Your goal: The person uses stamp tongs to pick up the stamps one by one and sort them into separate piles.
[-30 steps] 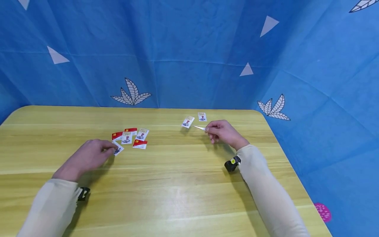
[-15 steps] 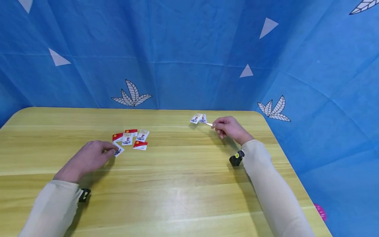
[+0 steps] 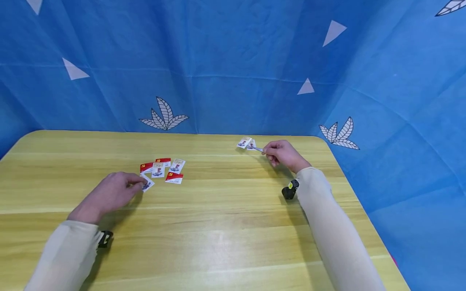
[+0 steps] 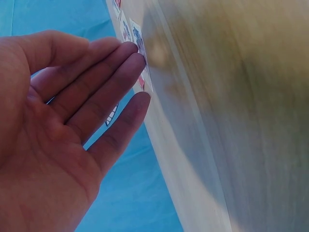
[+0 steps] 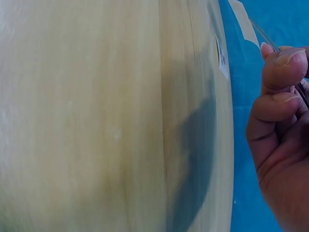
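Between thumb and fingers my right hand (image 3: 282,154) pinches slim metal tweezers (image 3: 258,149), whose tips hold a pale printed stamp (image 3: 244,142) above the table. In the right wrist view that stamp shows edge-on at the tips of the tweezers (image 5: 265,33). Just beside and under it lies another stamp (image 3: 251,145). On the left, the fingertips of my left hand (image 3: 113,192) rest on a white stamp (image 3: 148,185), partly covering it; the left wrist view shows the fingers (image 4: 108,104) mostly straight, pinching nothing.
Near the left hand lie two more pale stamps, one upright (image 3: 158,170) and one tilted (image 3: 177,166). Several red-and-white stamps (image 3: 174,178) lie among them, some overlapping. A blue patterned cloth (image 3: 233,81) hangs behind the wooden table (image 3: 218,226) and along its right side.
My right hand has carried the stamp in the tweezers right and slightly back, next to the stamp lying there. The left hand has stayed on its stamp.
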`<state>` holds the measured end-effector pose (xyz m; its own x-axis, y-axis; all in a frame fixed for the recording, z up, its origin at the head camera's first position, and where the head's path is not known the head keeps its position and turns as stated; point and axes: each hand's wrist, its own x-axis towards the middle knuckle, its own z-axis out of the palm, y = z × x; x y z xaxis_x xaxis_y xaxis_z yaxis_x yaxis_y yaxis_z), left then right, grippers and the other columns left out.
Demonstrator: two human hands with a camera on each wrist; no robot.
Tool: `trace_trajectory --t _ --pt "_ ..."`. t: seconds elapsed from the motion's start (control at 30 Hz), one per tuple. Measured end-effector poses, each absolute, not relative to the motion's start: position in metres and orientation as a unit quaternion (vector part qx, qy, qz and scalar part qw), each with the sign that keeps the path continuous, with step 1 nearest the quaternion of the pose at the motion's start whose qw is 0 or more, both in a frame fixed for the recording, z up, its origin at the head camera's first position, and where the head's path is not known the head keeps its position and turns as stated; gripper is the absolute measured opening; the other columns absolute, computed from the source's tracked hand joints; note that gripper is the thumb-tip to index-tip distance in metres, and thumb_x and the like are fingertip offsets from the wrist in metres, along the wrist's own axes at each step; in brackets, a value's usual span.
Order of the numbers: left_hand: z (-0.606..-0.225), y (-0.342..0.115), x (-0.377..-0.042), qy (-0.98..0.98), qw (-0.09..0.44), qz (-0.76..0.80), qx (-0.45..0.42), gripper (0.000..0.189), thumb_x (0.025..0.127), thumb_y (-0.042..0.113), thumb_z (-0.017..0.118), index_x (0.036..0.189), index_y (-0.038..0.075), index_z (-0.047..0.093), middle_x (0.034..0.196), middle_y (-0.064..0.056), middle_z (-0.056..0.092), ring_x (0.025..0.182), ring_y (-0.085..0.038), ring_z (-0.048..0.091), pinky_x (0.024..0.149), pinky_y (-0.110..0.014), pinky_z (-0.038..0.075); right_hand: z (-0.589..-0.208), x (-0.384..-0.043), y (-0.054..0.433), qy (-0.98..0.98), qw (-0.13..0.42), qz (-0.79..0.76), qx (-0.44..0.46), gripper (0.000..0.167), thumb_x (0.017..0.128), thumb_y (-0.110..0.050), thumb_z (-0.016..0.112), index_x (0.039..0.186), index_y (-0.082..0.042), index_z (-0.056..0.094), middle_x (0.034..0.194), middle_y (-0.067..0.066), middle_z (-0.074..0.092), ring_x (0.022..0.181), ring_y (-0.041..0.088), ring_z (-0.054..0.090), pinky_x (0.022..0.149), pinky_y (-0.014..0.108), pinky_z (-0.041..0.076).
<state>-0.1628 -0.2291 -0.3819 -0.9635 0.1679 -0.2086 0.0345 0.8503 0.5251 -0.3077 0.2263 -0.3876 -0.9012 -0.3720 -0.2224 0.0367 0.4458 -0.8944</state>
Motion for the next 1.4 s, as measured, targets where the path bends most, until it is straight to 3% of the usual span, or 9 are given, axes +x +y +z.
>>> trace_trajectory --t 0.57,0.93,1.4 --pt "-0.381 -0.224 -0.166 0.958 0.13 0.25 0.058 0.036 0.098 0.018 0.059 0.125 -0.005 0.064 0.12 -0.027 0.058 0.061 -0.02 0.045 0.05 -0.033 0.038 -0.398 -0.318 0.232 0.834 0.177 -0.513 -0.101 0.028 0.103 -0.011 0.048 0.106 0.013 0.063 0.068 0.008 0.052 0.052 0.016 0.05 0.055 0.031 0.046" --pt "-0.379 -0.224 -0.166 0.956 0.146 0.252 0.037 0.037 0.098 0.018 0.057 0.128 -0.004 0.062 0.114 -0.024 0.057 0.054 -0.021 0.047 0.046 -0.029 0.038 -0.404 -0.321 0.235 0.845 0.192 -0.493 -0.084 0.029 0.103 -0.013 0.048 0.106 0.009 0.065 0.068 0.007 0.054 0.052 0.016 0.053 0.055 0.03 0.047" --pt "-0.38 -0.223 -0.167 0.955 0.141 0.258 0.04 0.037 0.098 0.018 0.057 0.128 -0.004 0.062 0.116 -0.024 0.057 0.058 -0.02 0.047 0.049 -0.031 0.039 -0.407 -0.318 0.246 0.842 0.185 -0.503 -0.064 0.032 0.102 -0.015 0.05 0.106 0.013 0.064 0.068 0.006 0.055 0.05 0.014 0.053 0.052 0.026 0.046"
